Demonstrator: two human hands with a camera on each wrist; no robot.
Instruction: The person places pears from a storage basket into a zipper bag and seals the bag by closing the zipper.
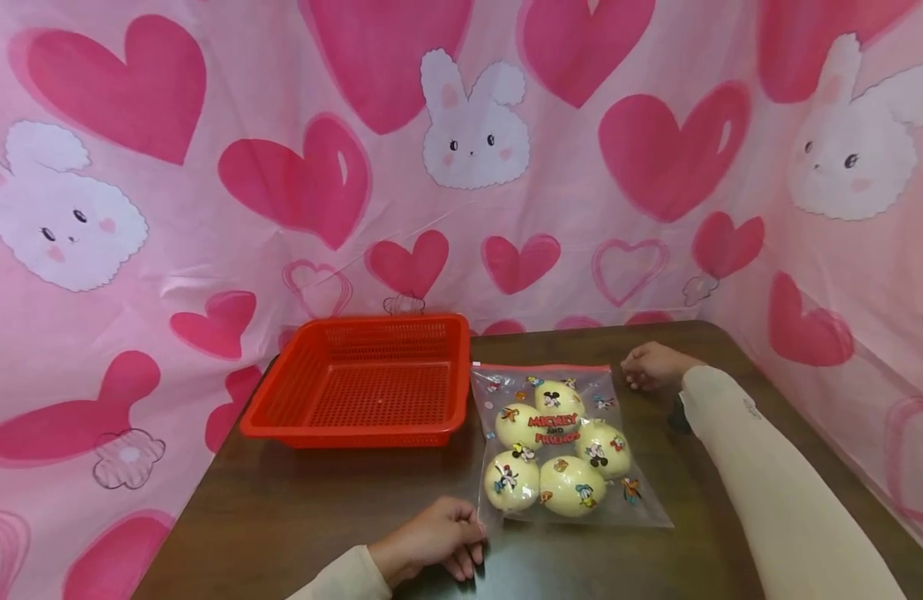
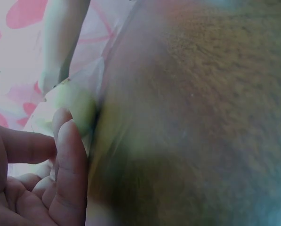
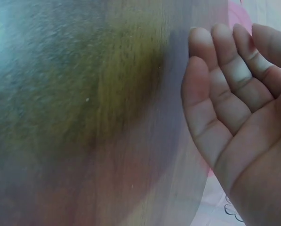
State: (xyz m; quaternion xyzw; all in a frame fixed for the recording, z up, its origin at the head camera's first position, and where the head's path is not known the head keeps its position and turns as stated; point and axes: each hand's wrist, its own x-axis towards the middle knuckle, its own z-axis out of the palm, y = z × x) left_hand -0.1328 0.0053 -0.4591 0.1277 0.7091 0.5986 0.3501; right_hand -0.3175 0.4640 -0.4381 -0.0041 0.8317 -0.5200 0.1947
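Observation:
A clear zip bag with a red top strip and cartoon prints lies flat on the table. Inside it show several round, pale yellow balls. My left hand rests at the bag's lower left corner, fingertips right at its edge. Seen from the left wrist, the thumb lies against the loosely bent fingers, with a yellow ball behind them. To the right of the bag's top corner, my right hand lies on its side. Its fingers are relaxed and bent, with nothing in the palm.
A red plastic basket with perforated sides stands left of the bag, near the table's back edge. The brown table backs onto a pink cloth with hearts and rabbits, which also hangs along both sides.

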